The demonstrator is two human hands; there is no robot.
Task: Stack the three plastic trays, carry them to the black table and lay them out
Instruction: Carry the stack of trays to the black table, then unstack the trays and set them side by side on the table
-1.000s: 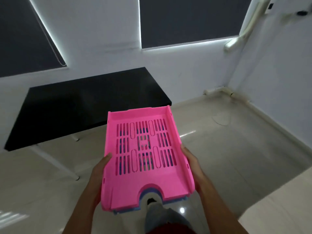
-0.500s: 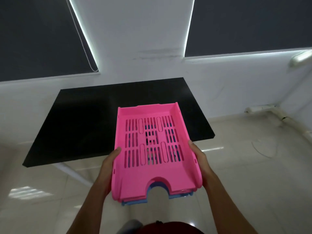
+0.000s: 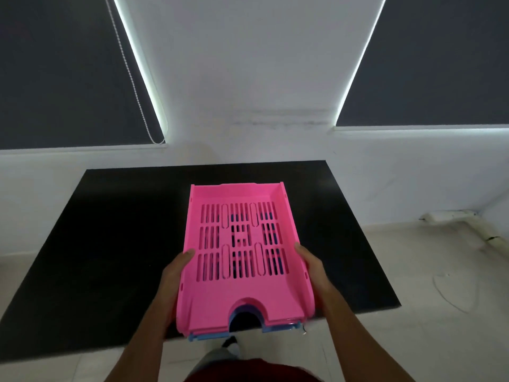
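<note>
A stack of plastic trays hangs in front of me, over the near part of the black table (image 3: pixel 110 244). The pink tray (image 3: pixel 239 293) with a slotted floor lies on top. A blue tray (image 3: pixel 209 336) shows under its near edge and through the slots; any third tray is hidden. My left hand (image 3: pixel 175 274) grips the stack's left wall, thumb on the rim. My right hand (image 3: pixel 311 266) grips the right wall the same way. The stack is level, its notched end toward me.
The black table stands against a white wall under two dark roller blinds, one with a bead cord (image 3: pixel 137 86). Pale glossy floor tiles (image 3: pixel 427 271) spread to the right, with a white pipe (image 3: pixel 451 216) along the wall's base.
I have walked up to the table, which has grown larger and centred. The stack, once over the floor short of the table, now hangs over its near part. Both grips are unchanged.
</note>
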